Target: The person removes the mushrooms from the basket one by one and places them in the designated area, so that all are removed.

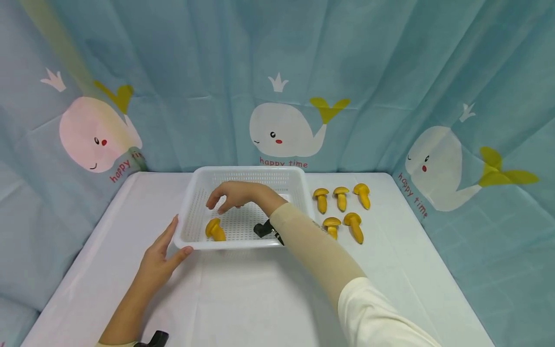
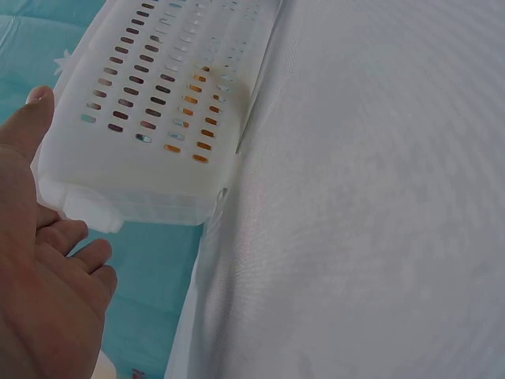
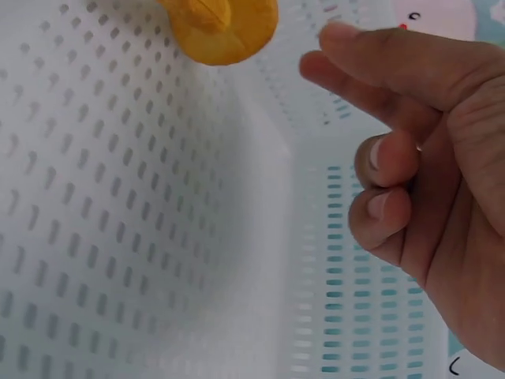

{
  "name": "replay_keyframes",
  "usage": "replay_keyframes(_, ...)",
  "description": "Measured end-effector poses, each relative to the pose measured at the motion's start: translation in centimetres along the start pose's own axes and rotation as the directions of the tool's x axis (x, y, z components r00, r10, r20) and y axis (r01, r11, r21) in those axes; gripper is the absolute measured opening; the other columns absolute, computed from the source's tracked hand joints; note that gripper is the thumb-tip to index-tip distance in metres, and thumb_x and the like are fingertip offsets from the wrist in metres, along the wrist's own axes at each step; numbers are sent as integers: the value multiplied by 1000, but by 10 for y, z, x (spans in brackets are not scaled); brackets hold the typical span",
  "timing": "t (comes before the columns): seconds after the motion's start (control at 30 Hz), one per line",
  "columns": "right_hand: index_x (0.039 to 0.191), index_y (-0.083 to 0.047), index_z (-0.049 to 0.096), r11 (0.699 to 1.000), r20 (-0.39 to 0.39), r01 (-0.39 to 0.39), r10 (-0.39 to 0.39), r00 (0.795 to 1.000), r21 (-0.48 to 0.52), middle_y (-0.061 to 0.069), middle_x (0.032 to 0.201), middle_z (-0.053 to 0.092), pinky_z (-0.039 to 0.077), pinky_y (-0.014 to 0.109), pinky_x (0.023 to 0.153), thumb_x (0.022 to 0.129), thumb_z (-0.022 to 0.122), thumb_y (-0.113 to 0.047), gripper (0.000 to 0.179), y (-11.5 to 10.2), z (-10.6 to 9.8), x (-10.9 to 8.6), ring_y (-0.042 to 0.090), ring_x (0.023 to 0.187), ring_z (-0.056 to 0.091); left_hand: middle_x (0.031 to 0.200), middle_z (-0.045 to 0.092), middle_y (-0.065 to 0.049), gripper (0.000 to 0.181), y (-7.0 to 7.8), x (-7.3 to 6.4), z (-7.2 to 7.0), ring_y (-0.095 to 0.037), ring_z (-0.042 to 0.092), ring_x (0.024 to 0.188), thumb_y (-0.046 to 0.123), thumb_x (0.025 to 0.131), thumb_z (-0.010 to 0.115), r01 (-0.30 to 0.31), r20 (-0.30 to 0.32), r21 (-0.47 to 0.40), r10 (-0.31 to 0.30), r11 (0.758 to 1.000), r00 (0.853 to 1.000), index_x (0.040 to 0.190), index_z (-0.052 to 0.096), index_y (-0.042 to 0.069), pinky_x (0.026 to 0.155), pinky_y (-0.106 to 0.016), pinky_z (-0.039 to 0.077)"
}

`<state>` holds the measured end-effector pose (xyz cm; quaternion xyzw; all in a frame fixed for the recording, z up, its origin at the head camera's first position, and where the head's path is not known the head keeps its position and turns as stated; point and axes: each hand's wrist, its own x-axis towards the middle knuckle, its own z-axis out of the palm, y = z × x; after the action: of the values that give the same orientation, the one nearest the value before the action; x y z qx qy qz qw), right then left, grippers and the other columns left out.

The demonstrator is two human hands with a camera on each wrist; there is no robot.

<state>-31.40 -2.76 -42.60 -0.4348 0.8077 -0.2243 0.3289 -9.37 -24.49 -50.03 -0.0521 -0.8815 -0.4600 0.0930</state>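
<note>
A white perforated plastic basket (image 1: 299,193) stands at the back of the table. Inside it, near the front left corner, lies one yellow mushroom (image 1: 215,230). My right hand (image 1: 236,193) is over the basket with nothing between its fingers, apart from the mushroom. In the right wrist view the thumb and forefinger stand apart from the mushroom (image 3: 225,31), and the other fingers bend inward. At the basket's front left corner is my left hand (image 1: 157,262), thumb and fingers spread about the rim. The left wrist view shows its thumb beside the basket wall (image 2: 118,174).
Several yellow mushrooms (image 1: 354,226) lie in two rows on the table right of the basket, one partly behind the right forearm. A blue curtain (image 1: 195,96) with whale prints hangs behind and beside the white table (image 1: 243,299).
</note>
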Motion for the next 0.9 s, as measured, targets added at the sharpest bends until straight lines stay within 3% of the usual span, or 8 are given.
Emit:
replay_keyframes(0.03, 136, -20, 68, 1000, 14, 2, -2, 1000, 7, -9, 132, 67, 62, 38, 83, 96, 75, -20, 40, 1, 1, 0, 13, 118, 61, 170, 21, -4, 94, 0, 0, 0, -46, 24, 152, 25, 92, 79, 0, -1, 1, 0, 1000, 1000, 163, 18, 36, 107, -76, 32)
replay_keyframes(0.13, 136, -19, 67, 999, 59, 24, -26, 998, 30, -8, 134, 67, 54, 27, 63, 96, 74, -22, 41, 2, 5, 1, 14, 79, 59, 170, 21, -2, 94, -1, -1, 0, -46, 24, 152, 27, 92, 78, 0, -4, 0, 0, 1000, 1000, 163, 18, 37, 107, -76, 32)
replay_keyframes(0.2, 136, -18, 67, 999, 80, 29, -32, 996, 45, -9, 133, 67, 43, 23, 51, 95, 75, -22, 42, 3, 8, 2, 14, 58, 44, 170, 21, -2, 94, -2, -1, 1, -47, 25, 152, 26, 92, 78, -6, -6, 0, 6, 1000, 1000, 163, 18, 37, 106, -77, 32)
replay_keyframes(0.27, 136, -18, 67, 998, 92, 37, -42, 995, 56, -9, 132, 68, 35, 22, 46, 95, 75, -21, 42, 4, 10, 3, 15, 49, 31, 170, 22, -2, 95, -3, -1, 1, -47, 25, 152, 24, 91, 79, -13, -6, -2, 13, 1000, 1000, 163, 18, 37, 107, -77, 32)
replay_keyframes(0.6, 135, -18, 69, 997, 130, 31, -41, 991, 76, -15, 127, 68, 35, 22, 44, 96, 74, -24, 40, 6, 14, 11, 14, 43, 30, 168, 25, -12, 97, -5, -1, -2, -51, 29, 149, 23, 90, 81, -26, -5, 23, 26, 999, 1000, 164, 19, 35, 106, -77, 34)
replay_keyframes(0.77, 134, -17, 69, 995, 157, 24, -38, 987, 93, -15, 126, 68, 35, 22, 43, 96, 74, -22, 40, 5, 15, 15, 13, 42, 30, 168, 27, -10, 96, -4, -1, -1, -48, 31, 149, 24, 90, 81, -39, -14, 20, 39, 999, 999, 163, 20, 34, 107, -71, 35)
replay_keyframes(0.83, 135, -18, 69, 995, 171, 16, -32, 985, 94, -15, 126, 68, 35, 22, 44, 96, 74, -22, 39, 4, 16, 16, 13, 43, 31, 168, 27, -8, 96, -4, -2, 0, -45, 31, 150, 25, 90, 81, -41, -15, 26, 41, 999, 999, 163, 20, 34, 114, -60, 35)
replay_keyframes(0.9, 135, -18, 69, 996, 179, 11, -28, 983, 92, -16, 125, 68, 35, 21, 44, 96, 73, -22, 39, 3, 17, 16, 13, 43, 32, 168, 28, -8, 96, -4, -2, 0, -43, 31, 150, 25, 90, 81, -43, -19, 30, 44, 999, 999, 163, 21, 35, 121, -36, 33)
